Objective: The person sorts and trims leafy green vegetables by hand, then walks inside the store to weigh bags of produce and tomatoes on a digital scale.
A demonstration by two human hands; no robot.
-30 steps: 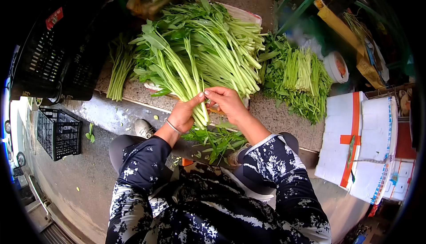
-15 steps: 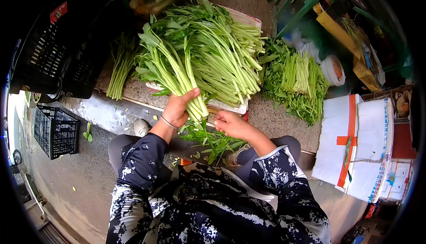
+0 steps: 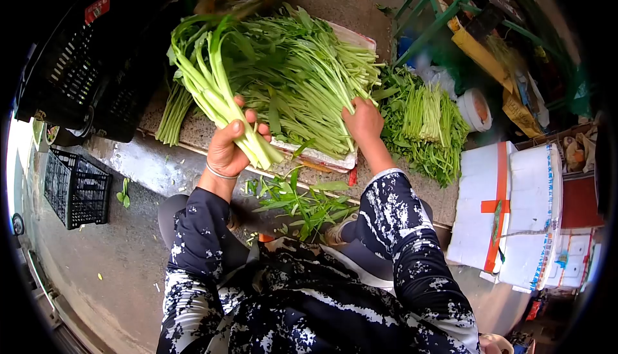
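Note:
My left hand (image 3: 230, 147) is wrapped round a bunch of water spinach (image 3: 209, 90), its cut stem ends toward me and its leaves pointing up and left. Ahead lies a large pile of water spinach (image 3: 309, 83) on a white foam lid or tray (image 3: 353, 35). At the right side of that pile, my right hand (image 3: 364, 122) has its fingers closed on water spinach stems (image 3: 347, 100). Loose leaves (image 3: 309, 206) lie on the ground between my feet.
A smaller bundle (image 3: 174, 114) lies left of the pile; trimmed greens (image 3: 428, 112) sit at the right. Black crates (image 3: 80, 64) stand at the left, with another black crate (image 3: 77, 190) on the ground. White foam boxes (image 3: 479, 206) and a white tub (image 3: 475, 109) are at the right.
My left hand has moved left with the bunch. My right hand has left the stem ends and reached forward and right to the stems of the large pile.

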